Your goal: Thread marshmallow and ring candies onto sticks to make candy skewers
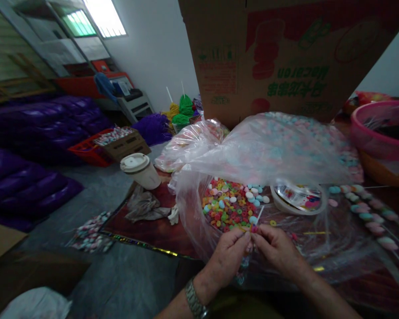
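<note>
My left hand (231, 248) and my right hand (274, 246) meet at the front of the table, thumbs and fingers pinched together around one small thing. A thin white stick (260, 214) rises between them, with a narrow yellow strip (244, 229) and a bit of pink at the fingertips. Below the hands hangs a clear wrapper (242, 272) with pastel pieces in it, so this looks like a wrapped candy stick. The fingers hide most of it. Just behind lie colourful ring candies (224, 212) and pastel marshmallow-like candies (252, 195) in an open clear plastic bag (194, 208).
A round plastic tub (279, 207), a large bag of pastel candies (286, 141) and a tall cardboard box (226, 62) stand behind. Finished candy sticks (369, 210) lie right, near a pink basin (362, 119). A lidded cup (141, 170) and crumpled cloth (142, 206) sit left.
</note>
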The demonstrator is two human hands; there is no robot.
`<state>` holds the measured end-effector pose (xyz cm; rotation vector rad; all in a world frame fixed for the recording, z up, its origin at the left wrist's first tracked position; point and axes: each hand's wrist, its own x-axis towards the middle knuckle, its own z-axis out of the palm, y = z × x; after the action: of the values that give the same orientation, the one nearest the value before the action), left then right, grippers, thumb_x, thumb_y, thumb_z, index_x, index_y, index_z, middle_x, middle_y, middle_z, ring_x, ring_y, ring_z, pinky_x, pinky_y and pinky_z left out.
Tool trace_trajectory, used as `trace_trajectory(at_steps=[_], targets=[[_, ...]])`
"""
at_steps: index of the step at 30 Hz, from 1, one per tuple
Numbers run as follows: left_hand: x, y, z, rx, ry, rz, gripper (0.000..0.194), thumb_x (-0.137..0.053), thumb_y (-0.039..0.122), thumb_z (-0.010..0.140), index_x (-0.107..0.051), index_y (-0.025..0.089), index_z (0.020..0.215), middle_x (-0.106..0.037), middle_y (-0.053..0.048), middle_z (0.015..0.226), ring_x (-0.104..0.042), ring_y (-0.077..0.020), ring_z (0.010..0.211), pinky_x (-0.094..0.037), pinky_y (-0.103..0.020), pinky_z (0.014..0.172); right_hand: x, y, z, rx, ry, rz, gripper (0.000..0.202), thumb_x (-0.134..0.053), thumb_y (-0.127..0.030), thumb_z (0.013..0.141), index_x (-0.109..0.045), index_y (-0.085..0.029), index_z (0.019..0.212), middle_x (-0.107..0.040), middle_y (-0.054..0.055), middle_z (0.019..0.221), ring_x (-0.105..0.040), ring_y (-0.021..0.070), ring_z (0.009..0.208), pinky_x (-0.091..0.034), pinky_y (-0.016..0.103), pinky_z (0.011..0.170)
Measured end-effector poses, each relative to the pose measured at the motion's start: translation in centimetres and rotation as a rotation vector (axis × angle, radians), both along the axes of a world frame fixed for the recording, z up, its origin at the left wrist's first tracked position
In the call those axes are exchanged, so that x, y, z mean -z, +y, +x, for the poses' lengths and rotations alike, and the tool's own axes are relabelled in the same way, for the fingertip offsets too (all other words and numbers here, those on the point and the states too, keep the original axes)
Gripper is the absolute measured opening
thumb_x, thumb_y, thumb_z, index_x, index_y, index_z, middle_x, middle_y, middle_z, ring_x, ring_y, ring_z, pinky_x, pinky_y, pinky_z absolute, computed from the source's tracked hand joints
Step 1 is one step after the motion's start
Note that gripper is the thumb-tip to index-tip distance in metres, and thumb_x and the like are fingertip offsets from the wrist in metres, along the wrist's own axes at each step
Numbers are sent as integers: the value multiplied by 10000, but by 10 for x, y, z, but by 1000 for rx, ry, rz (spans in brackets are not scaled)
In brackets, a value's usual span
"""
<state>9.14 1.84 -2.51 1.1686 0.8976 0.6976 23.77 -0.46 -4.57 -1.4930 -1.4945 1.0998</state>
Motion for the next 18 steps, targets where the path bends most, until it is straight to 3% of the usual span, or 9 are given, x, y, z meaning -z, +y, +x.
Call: trace_trajectory(at_steps=[3, 6, 8, 10, 12, 14, 18], targets=[[2, 1, -5, 10, -78, -47, 296, -553, 354, 770, -520, 132, 577, -453, 13, 560, -385, -89, 535, -282, -227, 536, -12, -7, 1, 20, -48, 26, 214, -515, -360, 847, -580, -161, 800, -579, 2, 639, -524, 150, 587, -381, 232, 536], [5, 4, -11, 206, -213, -318, 302, -663, 366, 667, -544, 117, 546, -487, -3, 510, -401, -80, 458, -285, -225, 487, -33, -13, 7, -250, -19, 150, 197, -472, -295, 901, -629, -190, 958, -648, 26, 781, -590, 166, 729, -428, 237, 658], [4, 6, -13, 332, -288, -474, 294, -743, 336, 561, -550, 116, 540, -488, 2, 466, -428, -86, 418, -310, -224, 463, -45, -15, 12, -459, -27, 198, 227, -433, -267, 929, -651, -210, 961, -662, 23, 826, -599, 161, 770, -425, 234, 709], [3, 7, -14, 338, -349, -528, 297, -783, 303, 517, -574, 121, 624, -484, 23, 456, -454, -92, 411, -332, -214, 454, -48, -15, 14, -511, -73, 217, 237, -437, -276, 933, -658, -206, 886, -650, 10, 761, -586, 145, 702, -415, 220, 664], [0, 7, -11, 226, -392, -522, 384, -784, 290, 553, -590, 146, 851, -485, 52, 483, -458, -83, 417, -329, -190, 447, -41, -14, 11, -376, -139, 253, 245, -468, -304, 919, -631, -189, 777, -613, 1, 673, -555, 133, 625, -393, 214, 592], [-2, 7, -7, 77, -398, -458, 542, -761, 284, 613, -505, 188, 1081, -477, 79, 503, -438, -70, 418, -312, -168, 447, -30, -11, 6, -196, -199, 313, 258, -458, -297, 921, -585, -178, 730, -584, 2, 642, -534, 127, 588, -375, 216, 553], [-5, 7, 2, -166, -256, -149, 681, -763, 290, 629, -392, 191, 1191, -537, 58, 617, -486, -84, 516, -370, -186, 518, -17, -6, 0, 3, -499, 672, 273, -346, -168, 923, -528, -171, 719, -548, 34, 621, -507, 152, 575, -350, 261, 547]])
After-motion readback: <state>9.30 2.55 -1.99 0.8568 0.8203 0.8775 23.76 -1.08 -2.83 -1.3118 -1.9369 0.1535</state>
